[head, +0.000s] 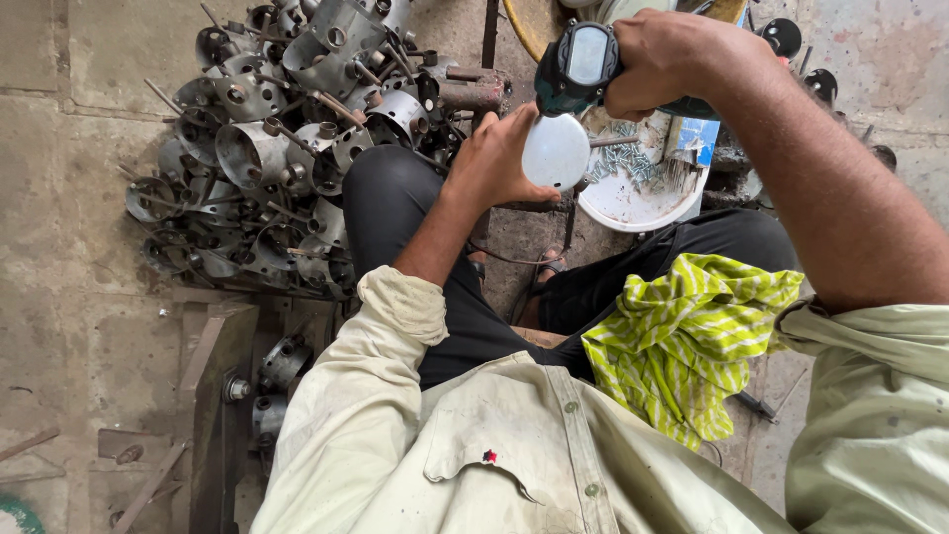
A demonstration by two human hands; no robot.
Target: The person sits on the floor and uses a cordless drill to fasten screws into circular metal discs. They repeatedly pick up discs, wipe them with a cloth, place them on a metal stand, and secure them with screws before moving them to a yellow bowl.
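Seen from above, seated, legs in dark trousers, pale shirt with a small red star mark near the chest.

Left hand [491,158]: wrapped around the left edge of a white round disc [556,150], thumb and fingers closed on its rim, disc held upright-ish above the knees, middle of the scene, toward the far side.

Right hand [664,59]: clenched around the grip of a dark green cordless driver [578,67], fingers curled tight on the body; tool held just above and touching or nearly touching the top of the disc, exact contact impossible to tell.

Just behind the disc, on the right: a white shallow bowl [633,203] holding a scatter of small screws [633,163], with a blue-and-white packet [692,138] leaning at its right rim.

On the far left: a big heap of grey metal cup-shaped housings [267,148] with short tubes and rods sticking out, piled on the concrete floor [69,198]. Near left: a few more of the same housings [282,366] lying beside a rusty steel frame [213,396].

On the right thigh: a crumpled yellow-green striped cloth [692,336]. Below the knees, between the legs: a sandalled foot [549,265], partly hidden.
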